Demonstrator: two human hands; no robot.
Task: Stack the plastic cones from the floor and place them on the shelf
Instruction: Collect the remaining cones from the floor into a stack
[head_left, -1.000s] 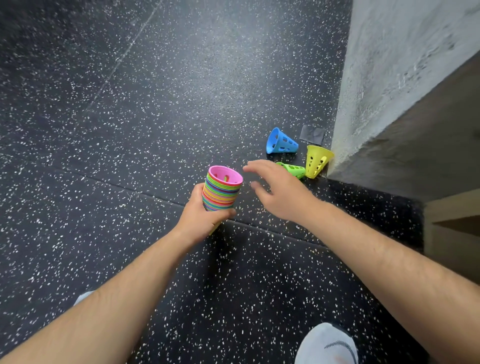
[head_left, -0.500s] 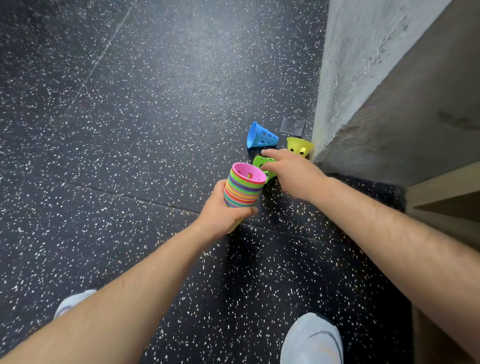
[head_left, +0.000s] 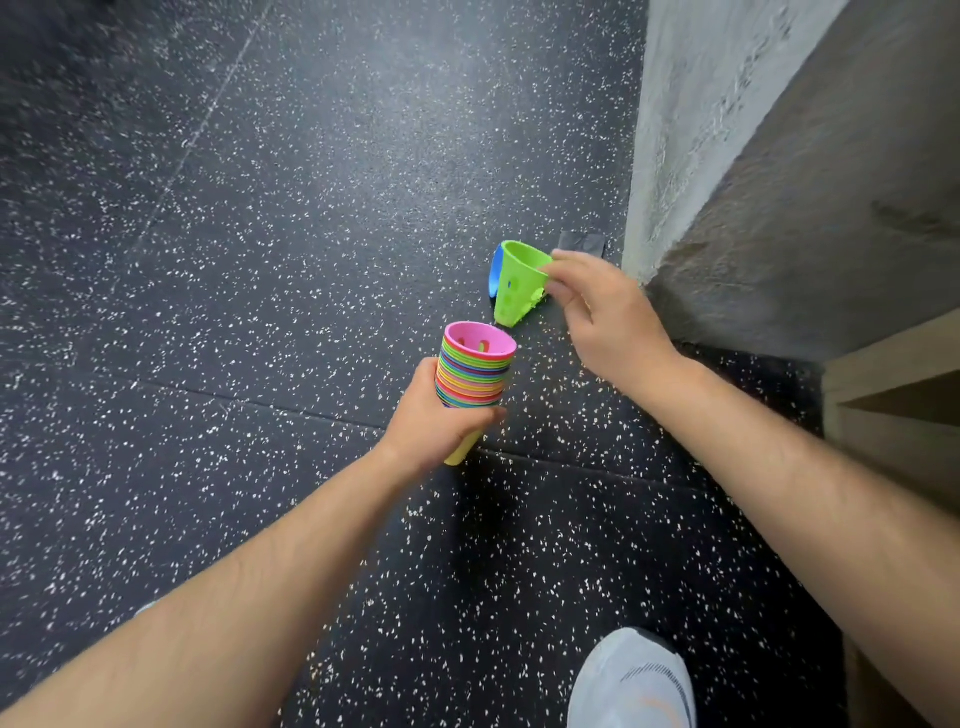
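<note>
Left hand (head_left: 434, 423) grips a multicoloured stack of nested plastic cones (head_left: 474, 371), wide end up. Right hand (head_left: 605, 312) pinches a lime-green perforated plastic cone (head_left: 517, 286) just above it.

We record a black rubber floor (head_left: 260, 270) flecked with white, with straight seams running across it. A rough grey concrete pillar (head_left: 727, 130) rises along the floor's right side. A small dark grey patch (head_left: 582, 242) lies flat on the floor at the pillar's foot. A white shoe (head_left: 631, 680) with dark stripes stands at the near edge.
</note>
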